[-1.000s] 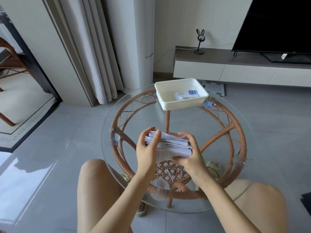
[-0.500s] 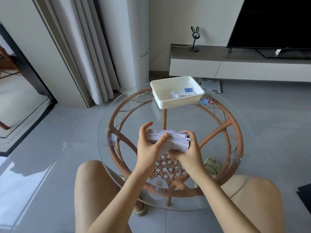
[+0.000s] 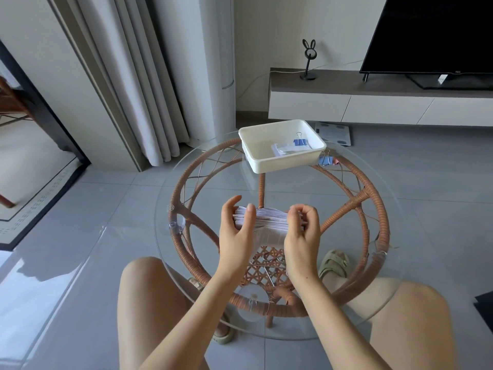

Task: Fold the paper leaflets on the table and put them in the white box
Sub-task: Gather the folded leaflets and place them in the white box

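- At the far left a dark door frame (image 3: 50,124) opens onto a paler floor with a patterned border.
- Pale curtains (image 3: 138,89) hang in long vertical folds beside a white wall.
- The floor (image 3: 80,209) is large grey tiles, glossy enough to hold reflections.
- The desk (image 3: 373,198) is a round clear glass top on a woven rattan ring frame with curved spokes. Clear suction cups sit between glass and frame.
- The left hand (image 3: 237,231) grips the left end of the leaflet stack (image 3: 269,222), fingers curled behind it and thumb across the near side.
- The stack is thin white sheets, folded and layered, held over the near middle of the desk. Whether it rests on the glass I cannot tell. Its print is too small to read.
- The right hand (image 3: 302,231) grips the right end, fingers curled over the top edge.
- The white box (image 3: 282,161), a smooth rectangular tray with rounded corners, stands at the far edge of the desk. It holds a folded bundle (image 3: 288,150) with a blue binder clip (image 3: 300,142).
- A second blue clip (image 3: 326,160) lies on the glass just right of the box.
- A black rabbit-eared stand (image 3: 309,60) is on a low cabinet (image 3: 373,102) with a grey top and white fronts.
- A flat scale (image 3: 333,132) lies on the floor below it.
- A black television (image 3: 432,36) stands at the right.
- A pale green sandal (image 3: 334,265) shows through the glass.
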Demonstrator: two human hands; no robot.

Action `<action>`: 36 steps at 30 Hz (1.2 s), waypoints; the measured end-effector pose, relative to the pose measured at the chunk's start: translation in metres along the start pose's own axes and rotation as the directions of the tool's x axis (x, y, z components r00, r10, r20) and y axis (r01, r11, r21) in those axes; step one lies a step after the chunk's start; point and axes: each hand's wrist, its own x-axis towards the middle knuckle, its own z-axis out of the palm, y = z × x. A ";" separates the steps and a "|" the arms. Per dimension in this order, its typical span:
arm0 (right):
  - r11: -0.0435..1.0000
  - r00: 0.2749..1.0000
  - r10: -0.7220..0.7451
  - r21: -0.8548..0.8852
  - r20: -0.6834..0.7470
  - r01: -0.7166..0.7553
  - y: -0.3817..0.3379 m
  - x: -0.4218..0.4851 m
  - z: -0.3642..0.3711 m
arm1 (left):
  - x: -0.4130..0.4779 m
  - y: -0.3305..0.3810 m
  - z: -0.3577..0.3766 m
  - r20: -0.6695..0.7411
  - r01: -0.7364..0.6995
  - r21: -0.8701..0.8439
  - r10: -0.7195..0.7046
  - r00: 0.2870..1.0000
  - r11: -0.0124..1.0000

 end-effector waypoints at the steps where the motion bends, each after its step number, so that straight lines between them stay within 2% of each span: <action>1: 0.999 0.999 -0.034 -0.025 0.016 0.034 0.002 0.002 -0.001 | 0.002 0.000 0.000 -0.010 -0.013 0.011 0.013 1.000 1.000; 5: 0.995 0.997 -0.068 -0.065 0.041 0.070 0.007 0.008 -0.002 | 0.008 -0.001 -0.004 -0.039 -0.082 0.069 0.085 0.996 0.994; 8: 1.000 1.000 -0.010 -0.016 0.022 0.010 0.011 0.009 -0.001 | 0.013 -0.001 -0.007 -0.027 -0.043 0.039 0.044 0.999 0.998; 11: 0.997 0.994 0.065 0.038 -0.088 -0.062 0.013 0.005 0.009 | 0.009 -0.001 -0.002 -0.033 0.023 -0.049 -0.024 0.999 0.999; 14: 1.000 0.962 0.018 0.027 -0.274 -0.011 0.007 0.005 0.023 | 0.004 0.004 0.005 -0.093 -0.066 -0.039 0.062 0.994 0.997; 17: 0.998 0.948 -0.035 0.038 -0.316 0.049 0.005 0.010 0.028 | 0.006 0.008 0.007 -0.083 -0.148 -0.036 0.145 0.986 0.988; 20: 0.999 0.954 -0.045 -0.026 -0.296 0.040 0.011 0.007 0.024 | 0.009 0.000 0.004 -0.027 -0.066 -0.034 0.065 0.998 0.997; 23: 0.997 0.946 -0.023 -0.080 -0.324 -0.003 0.013 0.013 0.024 | 0.006 0.006 0.002 0.044 -0.043 0.024 0.042 0.998 0.999; 25: 0.987 0.934 -0.040 -0.159 -0.354 -0.018 0.008 0.021 0.022 | 0.007 0.015 -0.004 0.176 -0.033 0.074 0.020 0.984 0.997; 28: 0.958 0.929 -0.052 -0.281 -0.365 -0.057 -0.005 0.034 0.018 | 0.014 0.026 -0.019 0.436 0.009 0.126 -0.064 0.898 0.992; 30: 0.915 0.958 0.014 -0.383 -0.285 -0.127 -0.015 0.042 0.017 | 0.017 0.033 -0.024 0.440 -0.009 0.174 -0.070 0.895 0.985; 31: 0.891 0.976 0.082 -0.425 -0.201 -0.162 -0.019 0.047 0.016 | 0.018 0.037 -0.024 0.410 0.002 0.166 -0.071 0.909 0.986; 33: 0.871 0.958 0.280 -0.437 0.065 -0.225 -0.035 0.054 0.005 | 0.025 0.044 -0.026 0.372 0.081 0.097 -0.112 0.921 0.992; 34: 0.869 0.900 0.368 -0.431 0.233 -0.243 -0.045 0.059 -0.004 | 0.031 0.048 -0.029 0.379 0.127 0.069 -0.144 0.914 0.989; 36: 0.872 0.720 0.472 -0.389 0.509 -0.297 -0.059 0.067 -0.022 | 0.045 0.055 -0.035 0.439 0.196 0.074 -0.209 0.874 0.978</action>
